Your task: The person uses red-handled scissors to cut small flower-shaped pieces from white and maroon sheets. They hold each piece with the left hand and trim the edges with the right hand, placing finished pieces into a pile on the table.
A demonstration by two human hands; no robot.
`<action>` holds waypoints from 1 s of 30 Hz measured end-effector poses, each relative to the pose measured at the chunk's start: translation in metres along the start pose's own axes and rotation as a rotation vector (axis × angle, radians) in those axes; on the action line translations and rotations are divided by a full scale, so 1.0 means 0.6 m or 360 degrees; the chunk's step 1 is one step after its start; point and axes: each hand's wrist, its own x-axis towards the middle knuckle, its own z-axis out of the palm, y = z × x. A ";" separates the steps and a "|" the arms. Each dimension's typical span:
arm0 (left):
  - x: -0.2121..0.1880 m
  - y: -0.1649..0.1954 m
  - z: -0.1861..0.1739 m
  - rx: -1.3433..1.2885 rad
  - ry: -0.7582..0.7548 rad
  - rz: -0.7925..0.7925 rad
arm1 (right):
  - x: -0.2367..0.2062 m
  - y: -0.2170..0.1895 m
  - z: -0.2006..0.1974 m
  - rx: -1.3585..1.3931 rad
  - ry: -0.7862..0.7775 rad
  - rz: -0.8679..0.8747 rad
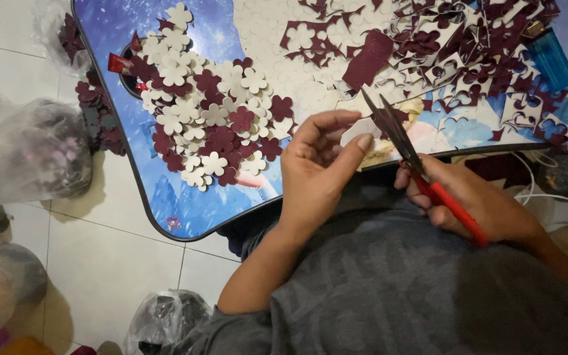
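Two hands work close together just above the person's lap, at the near edge of a small blue tray table (165,197). The left hand (317,167) is curled, its thumb and fingertips pinching a small white piece of foam sheet (357,131), pale and flat with a rounded outline, most of it hidden behind the fingers. Just to the right of that hand, the right hand (474,200) grips a pair of scissors (422,167) by their red handles; the dark blades stand parted in a narrow V, their tips pointing up and away from the person, right beside the white piece. Whether a blade touches the piece cannot be told. Beyond the left hand, further onto the table, lies a heap of cut flower shapes (212,121), some maroon and some off-white, each with rounded petals, piled loosely over one another. Beyond the right hand and scissors spreads a mass of maroon-and-white offcuts (468,52), sheets with flower-shaped holes punched through them. A blue lighter (553,56) rests far out past the right hand at the table's corner. Clear plastic bags (34,151) sit on the tiled floor well to the left of the left hand.
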 end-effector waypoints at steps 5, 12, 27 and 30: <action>-0.009 0.012 0.009 0.0052 -0.0066 -0.0001 | -0.002 0.003 0.004 -0.0079 -0.0019 0.0143; -0.013 0.035 0.023 0.0184 0.0007 -0.0035 | -0.004 0.015 0.004 -0.0160 -0.0044 0.0022; -0.010 0.046 0.018 0.0281 -0.0050 -0.0023 | 0.002 0.014 0.003 -0.0242 -0.0060 0.0161; -0.009 0.045 0.018 0.0331 -0.0045 -0.0036 | 0.002 0.010 0.001 -0.0171 -0.0041 0.0026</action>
